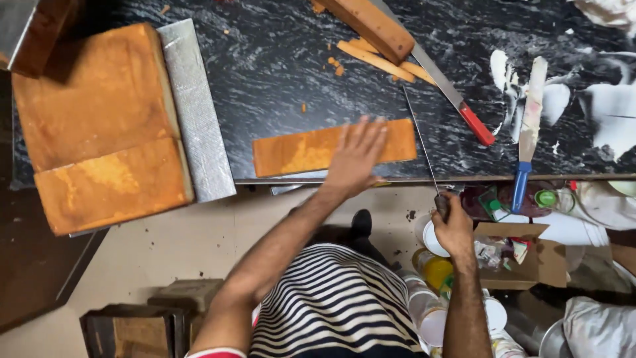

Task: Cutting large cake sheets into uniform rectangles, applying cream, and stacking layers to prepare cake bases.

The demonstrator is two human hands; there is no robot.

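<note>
the left hand (pixel 354 156) lies flat on a long, thin slab of golden sponge cake (pixel 298 150), its fingers (pixel 371 132) spread and slightly blurred. the slab sits near the front edge of the black marbled desk (pixel 278 73), with its right end poking out past the hand. the right hand (pixel 454 229) is below the desk edge, its fingers curled tight around the handle of a long thin-bladed knife (pixel 419 136), whose blade runs up across the desk just beside the slab's right end; whether it touches the cake i cannot tell.

on the left of the desk, 2 large blocks of sponge (pixel 99 126) rest on a silver foil board (pixel 195 113). further back lie thin cake trimmings (pixel 374 59) with crumbs, partly under a wooden block (pixel 371 23). a red-handled knife (pixel 457 99) lies aslant near them, and a blue-handled palette knife (pixel 529 132) lies to the right among white cream smears (pixel 556 99).

under the desk, by the right hand, sit an open cardboard box (pixel 523 255) and several small containers (pixel 430 278). the person wears a black-and-white striped shirt (pixel 331 305).
</note>
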